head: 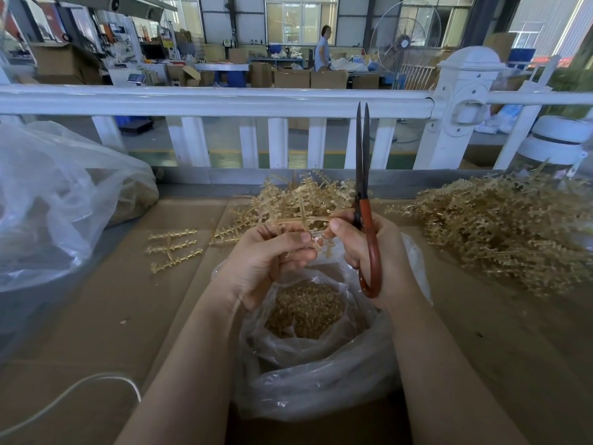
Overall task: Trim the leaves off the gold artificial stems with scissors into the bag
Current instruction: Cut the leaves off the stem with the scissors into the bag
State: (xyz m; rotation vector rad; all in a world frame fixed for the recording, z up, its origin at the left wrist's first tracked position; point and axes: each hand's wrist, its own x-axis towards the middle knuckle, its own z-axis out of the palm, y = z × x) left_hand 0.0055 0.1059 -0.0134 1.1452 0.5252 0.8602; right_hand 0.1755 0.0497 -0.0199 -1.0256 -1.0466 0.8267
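Gold stem held crosswise above the open bag, scissors idle.

The gold stem (301,221) runs left to right just over the bag (321,374). The left hand (269,255) pinches its near end; the right hand (362,245) steadies it by thumb while gripping the scissors (364,200), blades closed and pointing up, away from the stem.

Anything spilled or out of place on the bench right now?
Only a small gold scrap lying loose on the cardboard, left of the bag. The scissors point upward, blades together, in the right hand.
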